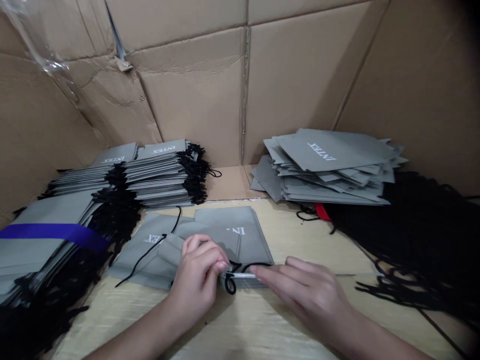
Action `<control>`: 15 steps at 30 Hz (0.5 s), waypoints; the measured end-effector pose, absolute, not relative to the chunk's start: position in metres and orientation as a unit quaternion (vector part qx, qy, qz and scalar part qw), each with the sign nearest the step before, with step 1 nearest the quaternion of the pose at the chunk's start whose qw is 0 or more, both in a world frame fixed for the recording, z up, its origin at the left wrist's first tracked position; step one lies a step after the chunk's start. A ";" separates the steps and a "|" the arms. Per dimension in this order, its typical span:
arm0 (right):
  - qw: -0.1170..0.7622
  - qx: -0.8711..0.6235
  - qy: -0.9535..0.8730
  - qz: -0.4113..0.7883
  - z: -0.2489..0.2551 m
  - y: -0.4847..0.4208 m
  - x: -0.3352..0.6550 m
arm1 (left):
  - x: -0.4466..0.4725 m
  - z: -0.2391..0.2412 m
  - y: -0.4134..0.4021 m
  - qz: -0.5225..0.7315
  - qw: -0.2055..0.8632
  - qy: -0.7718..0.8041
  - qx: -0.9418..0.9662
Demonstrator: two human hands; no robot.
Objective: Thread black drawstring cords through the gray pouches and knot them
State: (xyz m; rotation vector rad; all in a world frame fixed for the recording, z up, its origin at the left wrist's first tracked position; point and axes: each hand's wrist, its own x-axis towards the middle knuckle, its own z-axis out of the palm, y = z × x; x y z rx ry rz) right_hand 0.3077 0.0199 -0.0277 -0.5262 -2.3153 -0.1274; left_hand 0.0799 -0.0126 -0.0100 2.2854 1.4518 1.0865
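A grey drawstring pouch printed with white letters lies flat on the wooden table, partly over a second grey pouch. My left hand is closed in a pinch on the pouch's near edge, where a black cord loops out. My right hand lies beside it, fingers stretched towards the cord, and pinches a thin white rod at the pouch's hem.
Stacks of finished grey pouches with black cords stand at the back left; one stack carries a purple band. A loose pile of flat grey pouches sits at the back right beside a heap of black cords. Cardboard walls surround the table.
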 end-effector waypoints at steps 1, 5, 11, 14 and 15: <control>0.372 -0.206 -0.904 -0.048 -0.027 0.020 0.308 | 0.080 -0.010 -0.013 0.377 0.119 0.495 0.774; 0.367 -0.210 -0.905 -0.041 -0.025 0.020 0.308 | 0.081 -0.010 -0.012 0.395 0.145 0.495 0.760; 0.380 -0.199 -0.902 -0.042 -0.023 0.020 0.308 | 0.083 -0.009 -0.013 0.403 0.162 0.486 0.758; 0.378 -0.200 -0.903 -0.039 -0.023 0.020 0.309 | 0.083 -0.008 -0.013 0.412 0.173 0.480 0.755; 0.378 -0.201 -0.903 -0.038 -0.024 0.020 0.309 | 0.083 -0.008 -0.013 0.415 0.176 0.478 0.754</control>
